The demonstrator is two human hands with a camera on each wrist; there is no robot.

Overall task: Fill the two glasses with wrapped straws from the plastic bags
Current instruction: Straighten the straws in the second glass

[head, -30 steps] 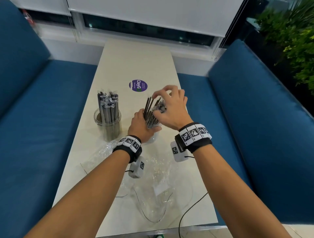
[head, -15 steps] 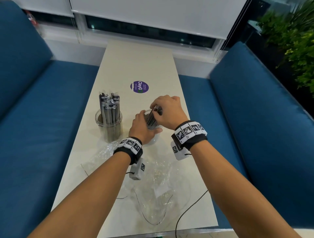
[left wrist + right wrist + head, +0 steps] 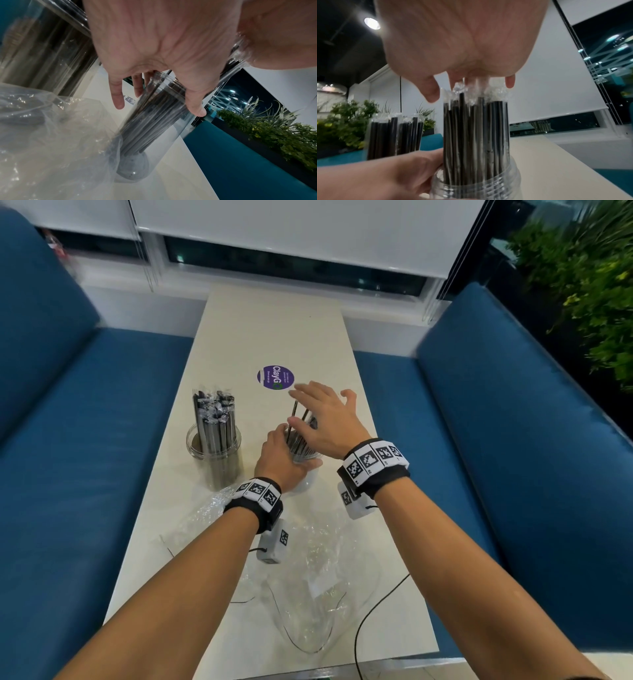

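Observation:
Two clear glasses stand on the cream table [image 3: 274,330]. The left glass [image 3: 214,445] holds a packed bundle of black wrapped straws [image 3: 214,416] and nobody touches it. My left hand [image 3: 281,462] grips the right glass [image 3: 305,457] from the near left side; its fingers and thumb curl round the wall [image 3: 154,121]. Black wrapped straws [image 3: 476,135] fill this glass, some leaning left. My right hand [image 3: 322,419] is spread flat just over their wrapper tops [image 3: 471,89] and holds nothing.
Crumpled empty plastic bags [image 3: 308,559] lie on the near part of the table, one reaching the left glass [image 3: 212,505]. A black cable [image 3: 370,611] runs off the near edge. A purple round sticker [image 3: 275,377] lies beyond the glasses. Blue benches flank both sides.
My right hand, curled round the straw tops and pressed down on them before, has opened its fingers and lifted slightly. The left hand has stayed on the glass.

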